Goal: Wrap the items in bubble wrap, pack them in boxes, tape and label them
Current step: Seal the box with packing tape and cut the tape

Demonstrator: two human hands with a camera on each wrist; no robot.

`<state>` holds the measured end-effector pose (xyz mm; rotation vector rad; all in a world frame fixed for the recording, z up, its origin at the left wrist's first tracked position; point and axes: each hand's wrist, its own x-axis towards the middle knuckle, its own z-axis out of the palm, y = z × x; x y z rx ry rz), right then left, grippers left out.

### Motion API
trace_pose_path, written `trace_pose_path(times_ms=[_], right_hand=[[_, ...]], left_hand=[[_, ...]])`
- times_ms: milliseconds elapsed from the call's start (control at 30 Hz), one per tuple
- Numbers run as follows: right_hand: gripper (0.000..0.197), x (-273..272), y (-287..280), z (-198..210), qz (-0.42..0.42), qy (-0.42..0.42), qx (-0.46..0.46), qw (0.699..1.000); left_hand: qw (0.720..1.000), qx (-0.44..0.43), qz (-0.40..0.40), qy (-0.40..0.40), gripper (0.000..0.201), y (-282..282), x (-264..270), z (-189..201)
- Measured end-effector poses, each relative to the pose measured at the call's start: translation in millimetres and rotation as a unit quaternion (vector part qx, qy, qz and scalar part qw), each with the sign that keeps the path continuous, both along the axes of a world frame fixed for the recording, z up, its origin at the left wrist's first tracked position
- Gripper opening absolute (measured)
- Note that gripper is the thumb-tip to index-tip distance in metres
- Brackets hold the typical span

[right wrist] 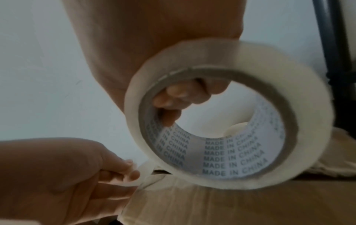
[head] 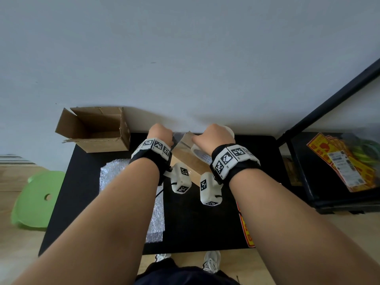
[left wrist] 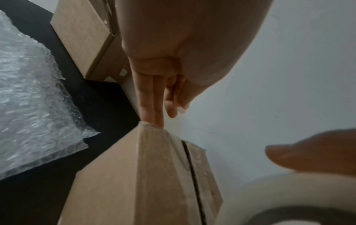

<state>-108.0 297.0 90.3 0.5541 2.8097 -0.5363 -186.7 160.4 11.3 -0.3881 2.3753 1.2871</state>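
- Nearest the person, a sheet of bubble wrap [head: 131, 194] lies flat on the black bench [head: 205, 223], left of the work, probably kept within reach for the next item.
- A red and yellow label sheet [head: 245, 229] sits at the bench's right, partly hidden under the right forearm, likely waiting for the labelling step.
- The closed box [head: 185, 159] stands at mid-bench, with clear tape running along its top seam.
- The right hand [head: 213, 136] grips the tape roll [right wrist: 229, 115], fingers hooked through its core, so the roll can turn and feed out tape.
- The left hand [head: 161, 134] reaches its straight fingertips [left wrist: 154, 115] down onto the tape end at the box's far edge, seemingly pinning it while the strip is pulled taut.
- Farther back left, an open box [head: 94, 128] stands with flaps up against the wall, ready for packing.
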Motion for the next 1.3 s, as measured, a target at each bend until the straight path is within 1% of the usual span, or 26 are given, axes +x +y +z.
trace_pose_path(times_ms=[33,67,100,133,167,200,233,267,367,433,467,533,567,600,633,667,767,867,933,1033,1100,1133,1200,1300], right_hand=[[0.038,-2.1,-1.2,1.3,0.003,-0.007,0.008,1.000],[0.037,-4.4,-1.9,2.4,0.006,-0.015,0.014,1.000],[0.036,-6.4,-2.5,3.7,0.008,-0.024,0.018,1.000],[0.035,-8.1,-3.1,5.2,0.010,-0.032,0.021,0.999],[0.033,-9.7,-3.8,6.4,0.012,-0.039,0.023,0.999],[0.032,-10.9,-4.3,7.6,0.015,-0.046,0.026,0.999],[0.030,-12.2,-5.0,8.5,0.019,-0.052,0.028,0.998],[0.028,-13.3,-5.5,9.5,0.022,-0.057,0.030,0.998],[0.023,-17.0,-6.9,11.3,0.020,-0.068,0.030,0.997],[0.020,-18.9,-7.9,11.5,0.022,-0.074,0.031,0.997],[0.018,-19.4,-8.5,11.6,0.023,-0.076,0.029,0.996],[0.015,-20.1,-8.8,12.1,0.022,-0.079,0.026,0.996],[0.014,-20.4,-8.8,12.2,0.022,-0.081,0.025,0.996],[0.014,-20.4,-8.6,12.6,0.023,-0.083,0.024,0.996],[0.014,-20.7,-8.6,12.2,0.023,-0.084,0.024,0.996],[0.015,-21.0,-8.7,11.8,0.022,-0.083,0.024,0.996],[0.022,-21.9,-8.8,8.5,0.014,-0.079,0.020,0.997],[0.027,-22.8,-7.8,7.1,0.008,-0.079,0.014,0.997],[0.026,-22.8,-7.2,7.5,0.009,-0.082,0.009,0.997],[0.022,-22.8,-7.4,8.5,0.013,-0.087,0.011,0.996],[0.019,-22.3,-8.3,10.3,0.016,-0.089,0.014,0.996],[0.017,-22.0,-8.7,11.2,0.018,-0.090,0.013,0.996],[0.013,-21.0,-8.7,13.0,0.019,-0.090,0.010,0.996],[0.012,-19.7,-7.9,18.3,0.016,-0.091,-0.005,0.996]], left_hand=[[1.000,0.022,0.003,-0.016,0.032,0.6,2.7,0.7],[0.997,0.051,0.034,-0.049,0.032,-0.8,2.9,2.0],[0.996,0.044,0.031,-0.064,0.033,-1.9,3.9,5.7],[0.996,-0.066,-0.061,-0.018,0.035,-2.3,10.9,2.3],[0.985,-0.132,-0.113,0.012,0.037,-2.1,14.1,2.8],[0.979,-0.157,-0.126,0.026,0.039,-0.9,14.6,3.2],[0.978,-0.160,-0.131,0.032,0.039,-0.4,12.5,0.5],[0.978,-0.173,-0.114,0.023,0.038,2.3,11.2,0.2],[0.978,-0.167,-0.126,0.020,0.034,4.1,11.3,-5.7],[0.981,-0.139,-0.132,0.001,0.034,2.5,12.3,-10.9],[0.989,-0.104,-0.109,-0.007,0.034,0.8,11.6,-15.2],[0.997,-0.015,-0.017,-0.072,0.030,0.0,5.1,-16.8],[0.997,-0.018,-0.022,-0.065,0.028,-0.1,6.2,-17.2],[0.996,-0.054,-0.059,-0.043,0.027,-0.6,5.9,-21.6],[0.993,-0.077,-0.084,-0.041,0.027,-0.6,4.1,-26.1],[0.991,-0.077,-0.097,-0.049,0.027,-0.3,4.0,-28.9],[0.992,-0.052,-0.091,-0.075,0.024,1.7,7.6,-29.4],[0.993,-0.058,-0.070,-0.073,0.026,-1.7,9.8,-37.2],[0.995,-0.040,-0.053,-0.080,0.030,-3.2,12.7,-40.5],[0.993,-0.046,-0.050,-0.093,0.022,-6.2,14.4,-31.0],[0.996,-0.060,-0.038,-0.052,0.014,-4.7,17.3,-23.4],[0.998,-0.058,-0.029,-0.013,0.010,-2.7,20.4,-18.7],[0.998,-0.030,-0.007,0.062,0.020,3.8,29.1,-8.5],[0.995,0.013,-0.001,0.094,0.034,8.7,38.4,1.8]])
